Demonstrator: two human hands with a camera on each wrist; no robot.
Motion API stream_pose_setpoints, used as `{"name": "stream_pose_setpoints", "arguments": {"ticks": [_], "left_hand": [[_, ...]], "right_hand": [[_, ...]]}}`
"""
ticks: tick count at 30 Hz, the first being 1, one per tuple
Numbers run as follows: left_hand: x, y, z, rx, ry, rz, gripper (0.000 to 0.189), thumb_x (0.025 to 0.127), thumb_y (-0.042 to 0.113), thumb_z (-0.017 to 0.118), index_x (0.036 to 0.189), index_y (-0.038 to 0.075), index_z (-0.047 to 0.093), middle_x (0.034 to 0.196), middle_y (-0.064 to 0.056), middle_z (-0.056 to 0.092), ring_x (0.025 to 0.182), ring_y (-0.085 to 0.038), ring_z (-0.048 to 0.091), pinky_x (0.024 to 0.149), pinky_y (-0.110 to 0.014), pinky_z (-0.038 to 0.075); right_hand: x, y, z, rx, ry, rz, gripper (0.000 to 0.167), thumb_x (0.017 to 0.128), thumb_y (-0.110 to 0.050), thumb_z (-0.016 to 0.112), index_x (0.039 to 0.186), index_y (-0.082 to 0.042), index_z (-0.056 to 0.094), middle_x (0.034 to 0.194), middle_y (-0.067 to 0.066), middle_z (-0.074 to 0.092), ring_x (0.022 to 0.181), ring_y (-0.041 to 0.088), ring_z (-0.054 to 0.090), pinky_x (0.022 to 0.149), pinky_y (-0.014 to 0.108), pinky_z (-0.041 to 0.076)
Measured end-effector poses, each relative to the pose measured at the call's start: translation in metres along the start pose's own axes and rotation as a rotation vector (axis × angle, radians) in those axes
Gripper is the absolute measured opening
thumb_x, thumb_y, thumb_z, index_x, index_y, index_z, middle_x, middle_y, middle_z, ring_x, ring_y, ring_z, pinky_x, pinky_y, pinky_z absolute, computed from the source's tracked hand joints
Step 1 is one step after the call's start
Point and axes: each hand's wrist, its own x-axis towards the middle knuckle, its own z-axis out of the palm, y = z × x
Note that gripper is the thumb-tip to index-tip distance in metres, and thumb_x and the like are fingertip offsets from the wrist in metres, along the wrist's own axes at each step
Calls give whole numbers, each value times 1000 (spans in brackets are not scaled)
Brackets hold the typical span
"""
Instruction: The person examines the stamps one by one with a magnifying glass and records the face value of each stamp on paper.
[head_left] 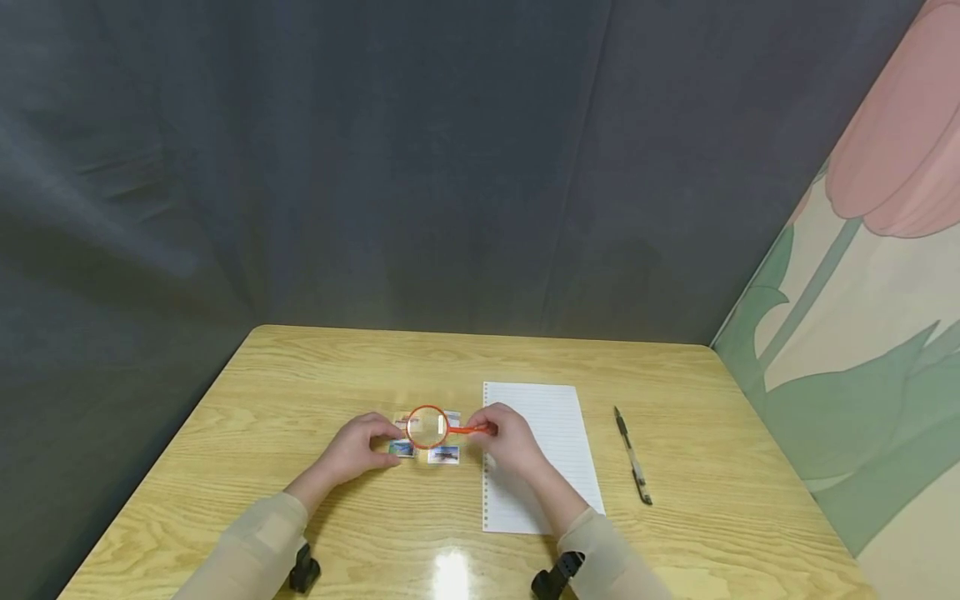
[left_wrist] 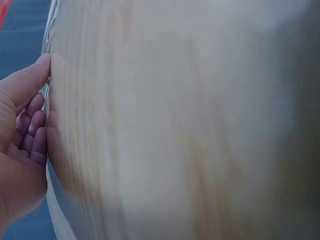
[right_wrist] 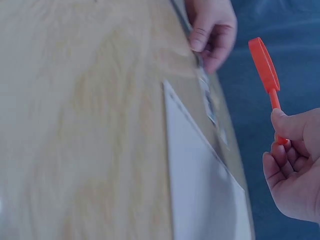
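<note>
A red-framed magnifying glass (head_left: 448,430) is held above several small stamp-like pictures by my right hand (head_left: 513,442), its thumb and fingers pinching the handle. The right wrist view shows the same red magnifying glass (right_wrist: 265,65) raised off the tabletop. At the left side of the pictures, my left hand (head_left: 358,448) rests with thumb and fingers spread apart near the lower-left blue-green picture (head_left: 402,449). To its right lies another picture (head_left: 444,455) with a white border. The lens partly covers the upper pictures. In the left wrist view, the left fingertips (left_wrist: 39,142) meet the table surface.
A lined sheet of paper (head_left: 536,467) with a punched left edge lies partly under my right forearm. Farther right is a black pen (head_left: 632,454). The wooden table (head_left: 337,367) ends against a dark curtain (head_left: 450,167), with a flower-patterned cloth (head_left: 862,350) at right.
</note>
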Motion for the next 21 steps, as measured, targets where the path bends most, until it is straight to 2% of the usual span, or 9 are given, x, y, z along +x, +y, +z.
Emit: {"name": "stream_pose_setpoints", "arguments": {"ticks": [5, 9, 17, 21], "left_hand": [[0, 0, 0, 0, -15, -8, 30, 78, 19, 85, 106, 13, 74, 107, 4, 64, 103, -23, 60, 93, -46, 51], [0, -1, 2, 4, -19, -13, 31, 79, 20, 85, 107, 14, 74, 108, 4, 64, 103, -23, 60, 93, -46, 51], [1, 0, 1, 33, -22, -3, 31, 79, 19, 85, 107, 14, 74, 106, 4, 64, 101, -22, 60, 91, -44, 52], [0, 2, -1, 36, -22, 10, 31, 79, 20, 85, 108, 12, 74, 106, 4, 64, 100, -21, 61, 89, -43, 53]], "right_hand": [[-11, 15, -33, 29, 58, 50, 14, 79, 4, 78, 84, -8, 73, 84, -3, 63, 78, 11, 54, 70, 23, 49], [-23, 34, -65, 32, 110, 124, 13, 80, 5, 77, 86, -6, 73, 85, 1, 63, 77, 13, 54, 69, 23, 48], [-57, 78, -128, -78, 190, 317, 11, 88, -4, 73, 99, -1, 72, 95, 9, 63, 81, 18, 52, 68, 25, 46], [-74, 95, -154, -122, 205, 367, 15, 91, -8, 71, 103, 1, 70, 93, 10, 62, 79, 18, 51, 64, 25, 45]]}}
